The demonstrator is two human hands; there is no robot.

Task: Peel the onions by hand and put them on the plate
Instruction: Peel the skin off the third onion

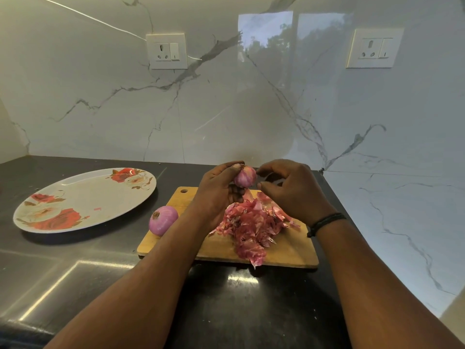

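My left hand [219, 190] grips a small pink onion [245, 177] above the far end of a wooden cutting board [289, 250]. A strip of skin hangs down from the onion. My right hand [289, 187] hovers just right of the onion with its fingers curled, fingertips close to the onion; whether they touch it is unclear. A second, peeled purple onion [163, 220] lies at the board's left edge. A pile of pink onion skins [251, 225] covers the middle of the board. The flowered oval plate [83, 197] lies to the left with no onion on it.
The board and plate lie on a dark glossy counter [226, 311]. A marble wall stands behind and along the right side, with two wall sockets [167, 51] [375, 47] high up. A black band circles my right wrist.
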